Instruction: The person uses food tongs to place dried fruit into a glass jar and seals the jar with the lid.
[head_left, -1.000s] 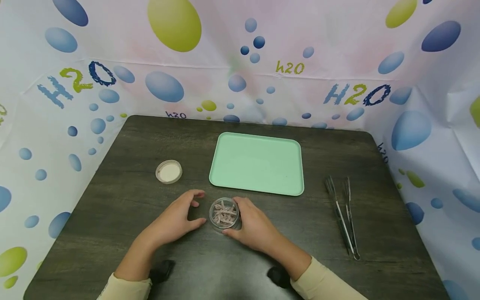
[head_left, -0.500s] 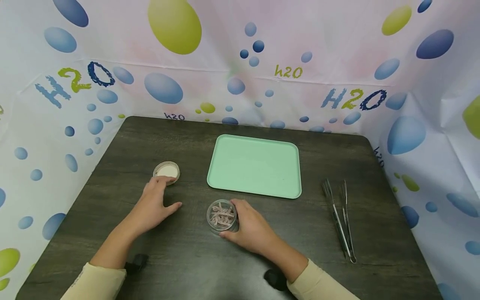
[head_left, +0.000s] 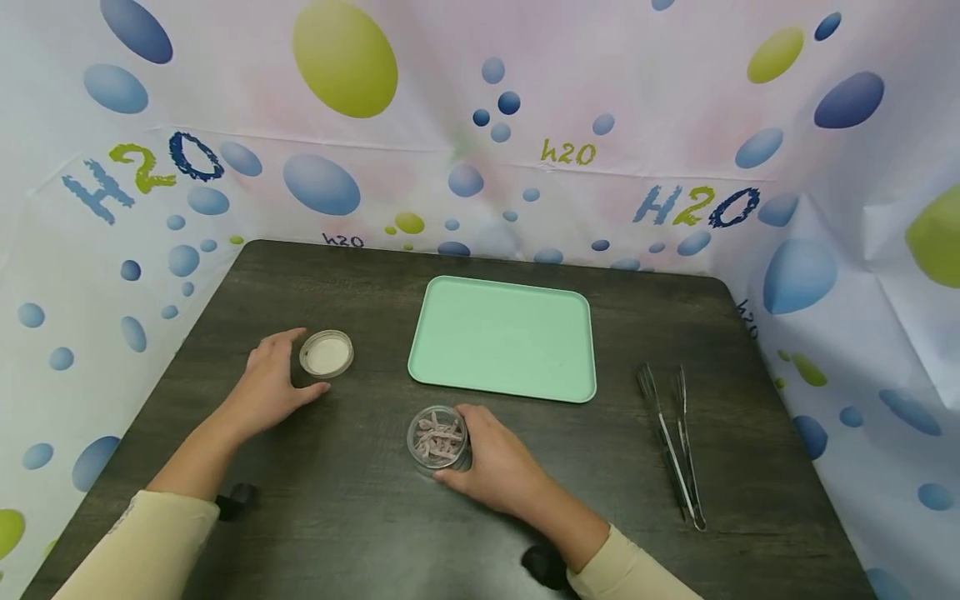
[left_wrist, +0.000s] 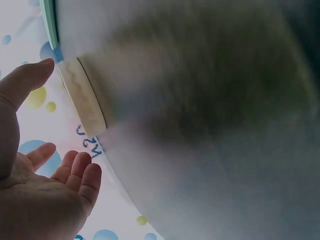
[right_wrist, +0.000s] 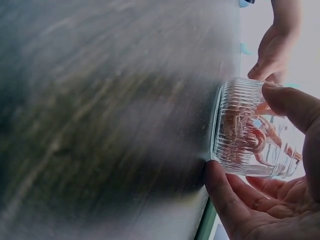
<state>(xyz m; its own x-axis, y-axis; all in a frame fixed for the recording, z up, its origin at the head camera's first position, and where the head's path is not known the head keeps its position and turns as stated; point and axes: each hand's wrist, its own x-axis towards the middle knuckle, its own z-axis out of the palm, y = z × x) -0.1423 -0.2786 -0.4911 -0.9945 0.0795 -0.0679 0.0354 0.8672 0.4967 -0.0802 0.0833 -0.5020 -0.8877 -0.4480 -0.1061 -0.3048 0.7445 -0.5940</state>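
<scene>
In the head view, my right hand (head_left: 498, 462) grips a small clear glass jar (head_left: 437, 440) from its right side, thumb and fingers curved round the wall. The jar stands upright on the dark table without its lid; its ribbed side (right_wrist: 239, 127) shows in the right wrist view. Inside lie several thin, curled pinkish-beige pieces (head_left: 439, 438). At the left, a round pale lid (head_left: 326, 356) lies flat on the table. My left hand (head_left: 270, 385) is beside it, thumb and fingers spread apart on the lid's left side, with nothing in its grasp.
A mint-green rectangular tray (head_left: 502, 337) lies behind the jar. To the right, metal tongs (head_left: 678, 467) rest on the dark table (head_left: 375, 533) with their arms apart. A printed white sheet (head_left: 420, 100) hangs at the back and sides.
My left hand has moved from beside the jar, out to the left, over the lid's near edge and on to the lid's left side. The right hand stays on the jar.
</scene>
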